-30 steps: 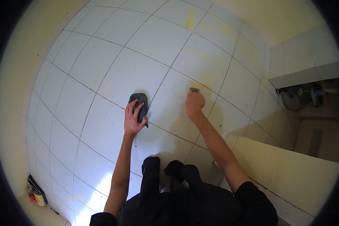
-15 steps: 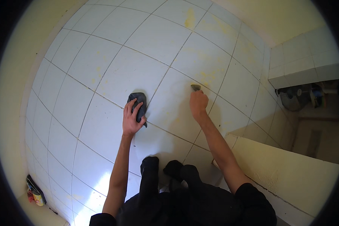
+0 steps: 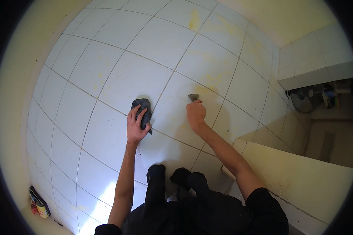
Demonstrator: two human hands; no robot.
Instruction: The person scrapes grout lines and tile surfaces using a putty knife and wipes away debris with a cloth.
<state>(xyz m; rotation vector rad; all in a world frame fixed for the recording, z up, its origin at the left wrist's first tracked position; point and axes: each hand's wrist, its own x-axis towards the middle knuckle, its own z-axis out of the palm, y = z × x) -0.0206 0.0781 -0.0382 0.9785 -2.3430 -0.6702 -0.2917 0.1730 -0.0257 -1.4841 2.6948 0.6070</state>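
My left hand (image 3: 135, 128) presses on a bunched dark grey cloth (image 3: 142, 105) on the tiled floor, its fingers bent over the cloth and the thumb at its near side. To the right, my right hand (image 3: 195, 115) is closed in a fist around a small scraper (image 3: 193, 97). The scraper's grey, flared blade sticks out beyond the fist at the far side, and the fist hides the handle. Whether the blade touches the tile cannot be made out. Yellow stains (image 3: 212, 80) mark the white floor tiles (image 3: 149, 78) just beyond and right of the blade.
A pale ledge (image 3: 298, 168) runs along the near right. Behind it, a tiled shelf (image 3: 317, 74) overhangs a recess with dark items (image 3: 306, 101). A yellow-labelled container (image 3: 42, 210) stands at the lower left wall. My feet (image 3: 157, 172) in black are on the floor close by.
My right hand has moved left and slightly nearer to me with the scraper, away from the yellow stains. The left hand stays on the cloth in nearly the same place.
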